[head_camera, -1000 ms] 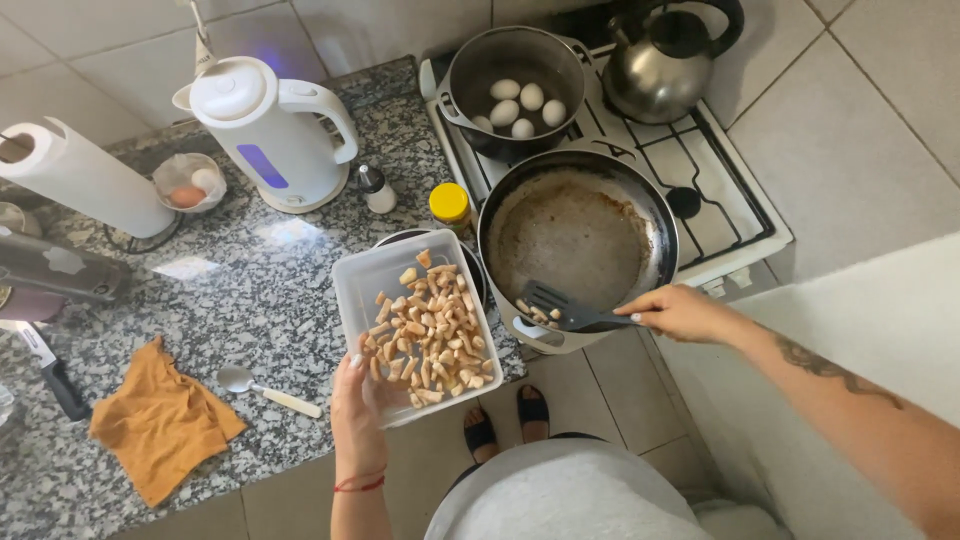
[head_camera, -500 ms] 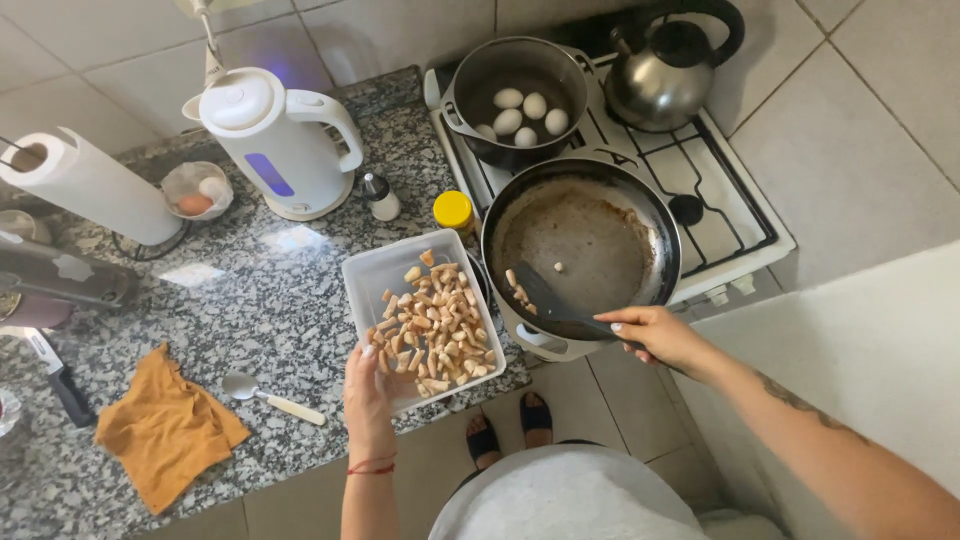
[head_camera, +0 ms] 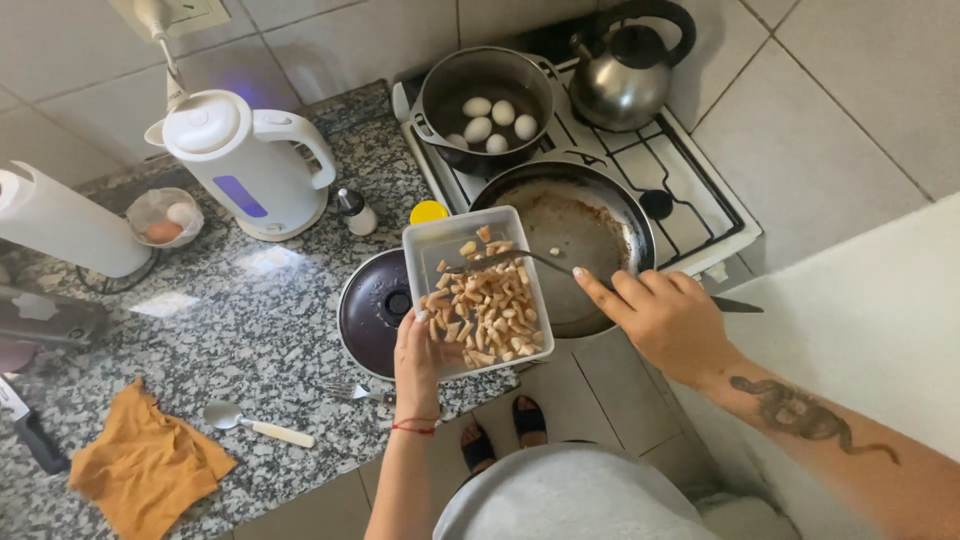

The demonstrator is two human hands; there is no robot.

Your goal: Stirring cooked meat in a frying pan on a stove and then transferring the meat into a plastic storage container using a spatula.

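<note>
Here, the left hand (head_camera: 418, 360) has its grip closed on a clear plastic container (head_camera: 478, 290) of chopped pieces, tilted at the edge of a dark frying pan (head_camera: 585, 235) on the stove (head_camera: 690, 190). The right hand (head_camera: 665, 320) has its grip closed on a dark spatula (head_camera: 500, 262) reaching into the container. A dark lid (head_camera: 372, 312) lies on the granite bench (head_camera: 230, 330).

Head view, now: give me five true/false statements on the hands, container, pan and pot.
1. The left hand holds the clear plastic container tilted over the frying pan. True.
2. The right hand is empty. False: it holds a dark spatula reaching into the container.
3. The pot holds white eggs. True.
4. The kettle on the stove is white plastic. False: it is metal.
5. The orange cloth lies in the pan. False: it lies on the counter.
</note>
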